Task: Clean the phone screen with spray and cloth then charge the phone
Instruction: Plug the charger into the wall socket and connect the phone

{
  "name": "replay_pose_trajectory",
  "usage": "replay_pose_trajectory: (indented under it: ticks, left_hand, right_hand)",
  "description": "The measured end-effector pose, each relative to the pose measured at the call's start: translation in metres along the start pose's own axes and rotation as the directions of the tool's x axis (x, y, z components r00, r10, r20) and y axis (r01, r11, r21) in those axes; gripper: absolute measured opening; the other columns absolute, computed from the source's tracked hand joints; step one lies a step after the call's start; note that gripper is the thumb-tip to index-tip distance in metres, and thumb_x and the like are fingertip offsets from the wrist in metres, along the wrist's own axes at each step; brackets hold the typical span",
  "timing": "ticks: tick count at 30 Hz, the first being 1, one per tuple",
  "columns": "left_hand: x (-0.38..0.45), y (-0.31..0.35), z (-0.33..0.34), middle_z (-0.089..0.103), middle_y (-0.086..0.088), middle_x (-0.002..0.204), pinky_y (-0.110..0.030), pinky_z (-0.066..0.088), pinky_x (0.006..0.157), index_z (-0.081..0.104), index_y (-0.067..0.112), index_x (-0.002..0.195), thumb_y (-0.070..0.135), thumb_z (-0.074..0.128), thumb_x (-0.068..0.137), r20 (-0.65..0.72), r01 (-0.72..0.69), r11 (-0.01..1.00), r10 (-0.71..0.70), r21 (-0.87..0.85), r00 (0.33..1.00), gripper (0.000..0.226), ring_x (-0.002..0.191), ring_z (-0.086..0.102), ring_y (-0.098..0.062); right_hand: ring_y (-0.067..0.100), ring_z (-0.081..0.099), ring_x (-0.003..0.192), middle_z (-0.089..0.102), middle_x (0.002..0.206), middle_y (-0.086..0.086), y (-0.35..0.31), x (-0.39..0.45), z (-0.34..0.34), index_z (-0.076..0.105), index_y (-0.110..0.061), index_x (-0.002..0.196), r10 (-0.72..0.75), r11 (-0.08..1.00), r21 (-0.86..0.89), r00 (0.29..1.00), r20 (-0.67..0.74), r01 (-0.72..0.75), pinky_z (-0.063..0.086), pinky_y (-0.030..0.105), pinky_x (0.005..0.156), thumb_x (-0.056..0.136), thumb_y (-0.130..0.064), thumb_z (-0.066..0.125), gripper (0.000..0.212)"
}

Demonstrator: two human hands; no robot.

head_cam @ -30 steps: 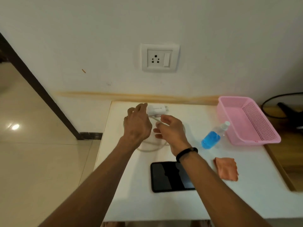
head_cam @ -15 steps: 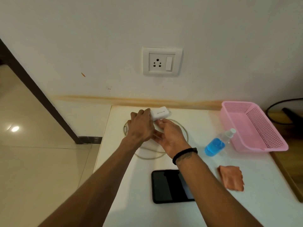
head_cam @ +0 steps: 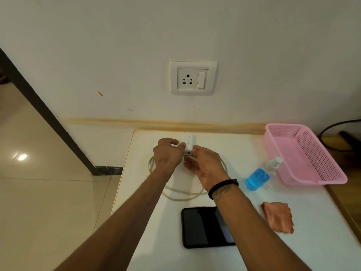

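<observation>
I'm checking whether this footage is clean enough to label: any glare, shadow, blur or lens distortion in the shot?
Head view: a lamp glare spot shines on the floor tiles; the phone screen mirrors the right forearm as a dark reflection; wide-angle bending curves the dark door frame and table edges; both hands at the charger are slightly soft; lighting is even and dim, with faint shadows.

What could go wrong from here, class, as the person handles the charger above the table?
1. The white charger adapter is only pinched between the left hand and right hand; it might slip.
2. The looped white cable lies under both forearms and could snag when lifted toward the white wall socket.
3. A dragged cable might tip the clear spray bottle of blue liquid near the black phone.
</observation>
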State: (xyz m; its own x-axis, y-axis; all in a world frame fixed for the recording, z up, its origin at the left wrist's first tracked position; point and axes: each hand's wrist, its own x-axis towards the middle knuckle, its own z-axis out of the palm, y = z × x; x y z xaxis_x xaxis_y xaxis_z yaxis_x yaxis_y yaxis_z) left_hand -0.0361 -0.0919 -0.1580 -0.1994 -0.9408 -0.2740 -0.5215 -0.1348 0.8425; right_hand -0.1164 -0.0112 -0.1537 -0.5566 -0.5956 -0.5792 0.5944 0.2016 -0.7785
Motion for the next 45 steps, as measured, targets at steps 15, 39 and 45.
replay_pose_trajectory:
  ticks: [15,39,45]
  left_hand:
    - [-0.010,0.022,-0.011,0.077,-0.019,0.090,-0.035,0.064,0.080,0.073,-0.004,0.099,0.009,0.082,0.084,0.285,0.357,0.679,-0.221,-0.642,0.933,0.021,0.079,0.075,-0.028]
    - [-0.012,0.065,-0.023,0.076,0.010,0.111,-0.041,0.060,0.095,0.073,0.020,0.126,0.024,0.075,0.093,-0.120,-0.197,0.730,0.157,-0.655,0.980,0.034,0.096,0.076,-0.013]
    - [-0.013,0.063,-0.023,0.076,0.004,0.115,-0.043,0.058,0.098,0.074,0.019,0.125,0.023,0.077,0.091,-0.127,-0.198,0.729,0.152,-0.655,0.980,0.034,0.103,0.075,-0.020]
  right_hand:
    - [0.027,0.078,0.097,0.077,0.112,0.016,-0.019,-0.012,-0.001,0.072,-0.003,0.120,-0.344,0.938,-0.065,0.939,-0.028,0.341,0.064,0.034,0.085,0.090,-0.002,0.077,0.031]
    - [0.022,0.079,0.097,0.080,0.112,0.007,-0.059,-0.017,0.032,0.072,-0.009,0.122,-0.557,0.831,0.098,0.822,0.122,0.548,0.065,0.033,0.083,0.090,-0.004,0.077,0.033]
    - [0.021,0.079,0.097,0.080,0.113,0.006,-0.055,-0.015,0.031,0.073,-0.015,0.117,-0.546,0.837,0.128,0.830,0.118,0.532,0.063,0.026,0.076,0.089,-0.004,0.077,0.030]
